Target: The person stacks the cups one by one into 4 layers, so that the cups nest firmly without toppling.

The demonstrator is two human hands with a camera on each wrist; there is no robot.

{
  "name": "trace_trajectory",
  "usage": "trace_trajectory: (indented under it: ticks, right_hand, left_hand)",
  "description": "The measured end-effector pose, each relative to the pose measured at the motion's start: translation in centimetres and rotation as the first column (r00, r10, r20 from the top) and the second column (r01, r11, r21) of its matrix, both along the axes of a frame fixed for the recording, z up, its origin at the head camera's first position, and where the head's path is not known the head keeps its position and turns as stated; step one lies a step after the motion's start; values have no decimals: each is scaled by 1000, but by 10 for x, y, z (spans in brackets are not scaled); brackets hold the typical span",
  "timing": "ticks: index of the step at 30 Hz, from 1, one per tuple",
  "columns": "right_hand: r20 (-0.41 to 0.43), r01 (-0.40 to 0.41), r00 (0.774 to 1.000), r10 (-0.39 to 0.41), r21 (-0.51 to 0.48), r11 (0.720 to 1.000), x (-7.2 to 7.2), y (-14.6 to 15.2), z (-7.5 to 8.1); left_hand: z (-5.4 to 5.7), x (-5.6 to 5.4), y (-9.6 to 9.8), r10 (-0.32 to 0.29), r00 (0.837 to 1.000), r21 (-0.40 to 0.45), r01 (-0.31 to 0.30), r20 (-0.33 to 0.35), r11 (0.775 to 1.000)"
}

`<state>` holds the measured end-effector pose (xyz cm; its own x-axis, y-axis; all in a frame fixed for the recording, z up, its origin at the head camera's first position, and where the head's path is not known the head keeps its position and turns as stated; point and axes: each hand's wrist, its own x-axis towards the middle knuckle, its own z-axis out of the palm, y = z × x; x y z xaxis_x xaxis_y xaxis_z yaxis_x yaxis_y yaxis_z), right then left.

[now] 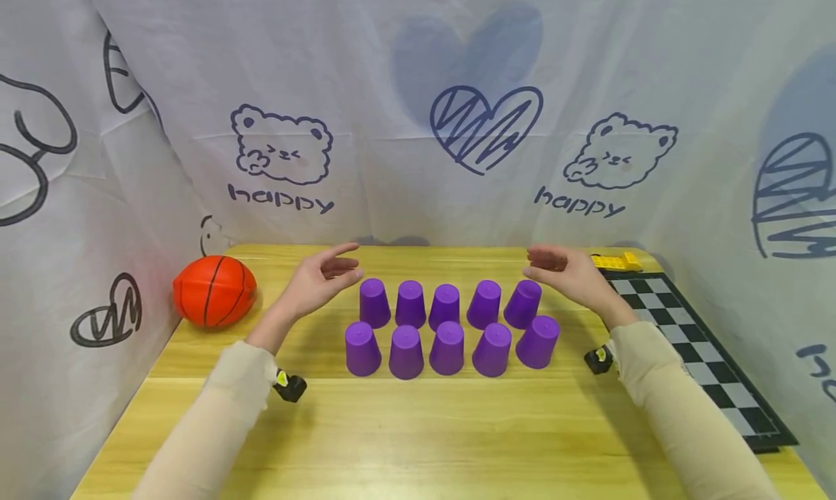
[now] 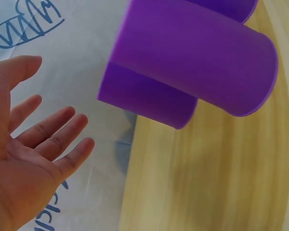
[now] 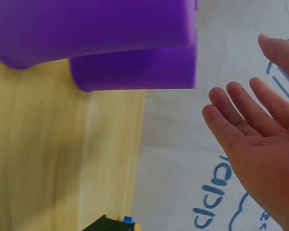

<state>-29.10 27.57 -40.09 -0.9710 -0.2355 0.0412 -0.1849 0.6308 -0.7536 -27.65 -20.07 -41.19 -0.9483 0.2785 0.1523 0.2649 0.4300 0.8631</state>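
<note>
Several purple cups stand upside down on the wooden table in two rows, one behind the other. My left hand hovers just beyond the left end of the back row, near its outer cup. Opposite it, my right hand is raised by the right end, close to the back-row cup. Both palms face inward with fingers relaxed and nothing held. In the left wrist view the left hand shows spread fingers apart from the cups; the right wrist view shows the right hand likewise apart.
An orange-red ball with black lines lies at the table's left edge. A black-and-white checkered board runs along the right side, with a yellow object behind it. White printed curtains enclose the wooden table.
</note>
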Motion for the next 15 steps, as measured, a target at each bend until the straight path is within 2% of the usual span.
trace_trajectory:
  ticks: [10,15]
  right_hand:
    - [58,-14,998,14,9,1000,4,4,-14]
    - [70,-27,997,27,3,1000,6,4,-19]
  left_hand:
    - [-19,-2,4,-24,999,-54,25,25,998]
    - [-23,-2,6,-35,999,-74,36,19,997]
